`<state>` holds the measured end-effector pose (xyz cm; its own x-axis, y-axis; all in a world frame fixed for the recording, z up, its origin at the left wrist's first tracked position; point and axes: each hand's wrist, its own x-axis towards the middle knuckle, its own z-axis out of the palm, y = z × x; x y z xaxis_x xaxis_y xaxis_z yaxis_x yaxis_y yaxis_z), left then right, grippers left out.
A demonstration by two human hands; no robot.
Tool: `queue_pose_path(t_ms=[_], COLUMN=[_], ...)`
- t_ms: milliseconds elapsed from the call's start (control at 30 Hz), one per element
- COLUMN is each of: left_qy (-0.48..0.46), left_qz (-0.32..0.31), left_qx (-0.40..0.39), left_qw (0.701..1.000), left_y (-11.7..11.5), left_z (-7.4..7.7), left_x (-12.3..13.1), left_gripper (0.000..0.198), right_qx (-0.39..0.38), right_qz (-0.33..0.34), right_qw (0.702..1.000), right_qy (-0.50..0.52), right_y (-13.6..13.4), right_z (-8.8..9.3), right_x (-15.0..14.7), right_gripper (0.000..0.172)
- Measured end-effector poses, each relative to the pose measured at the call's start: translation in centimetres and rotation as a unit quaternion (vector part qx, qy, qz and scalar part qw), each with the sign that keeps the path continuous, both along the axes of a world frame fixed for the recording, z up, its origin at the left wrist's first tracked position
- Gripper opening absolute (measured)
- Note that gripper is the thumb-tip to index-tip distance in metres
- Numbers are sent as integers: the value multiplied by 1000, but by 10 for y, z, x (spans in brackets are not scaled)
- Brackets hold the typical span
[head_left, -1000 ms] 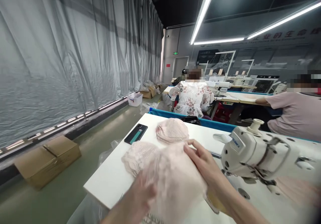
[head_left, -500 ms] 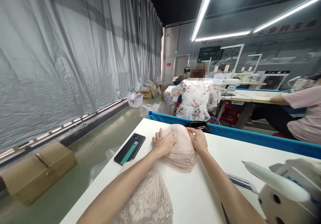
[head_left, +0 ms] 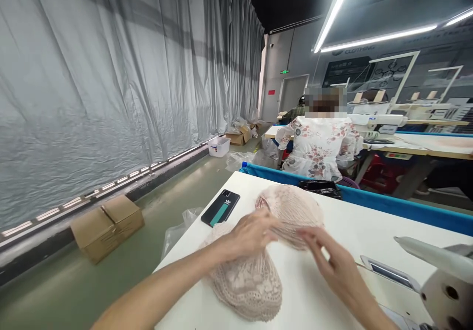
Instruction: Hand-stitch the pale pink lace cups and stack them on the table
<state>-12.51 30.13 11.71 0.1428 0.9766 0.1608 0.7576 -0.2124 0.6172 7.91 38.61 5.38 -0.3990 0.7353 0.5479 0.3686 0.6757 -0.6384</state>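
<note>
Two pieces of pale pink lace fabric lie on the white table [head_left: 295, 290]. My left hand [head_left: 253, 232] is over the gap between them, fingers stretched out and somewhat blurred, with nothing visible in them. Below its wrist is the nearer lace piece [head_left: 247, 283], with a scalloped edge, partly covered by my forearm. The farther lace piece [head_left: 295, 209] is bunched into a rounded heap. At its near right edge is my right hand [head_left: 328, 253], thumb and fingers apart; the fingertips reach the fabric, but I cannot tell whether they touch it.
A phone [head_left: 220, 208] lies by the table's left edge. A white sewing machine [head_left: 443, 290] stands at the right. Blue cloth [head_left: 391, 209] runs along the far edge, with a black plastic bag [head_left: 320, 188] there. A cardboard box [head_left: 107, 226] sits on the floor. A co-worker [head_left: 320, 145] sits ahead.
Both hands have come off the top of the farther lace piece and moved nearer to me. The view has swung left, so everything sits farther right.
</note>
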Motion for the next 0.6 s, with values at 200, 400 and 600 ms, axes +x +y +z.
queue_pose_path(t_ms=[200,400,600], left_qy=[-20,-130,-351], left_qz=[-15,39,105], left_qx=[-14,8,-18], left_qw=[1000,991,930], left_y=[-72,-75,-74], left_z=[-16,-19,-23], left_x=[7,7,-7], left_gripper=[18,15,6], right_qx=[-26,21,123], right_qz=[122,93,75], right_qw=[989,990,978], right_qy=[-80,-103,-150], right_y=[-83,-97,-104], right_z=[-3,-14,-17], right_x=[-1,-3,-7], right_gripper=[24,16,25])
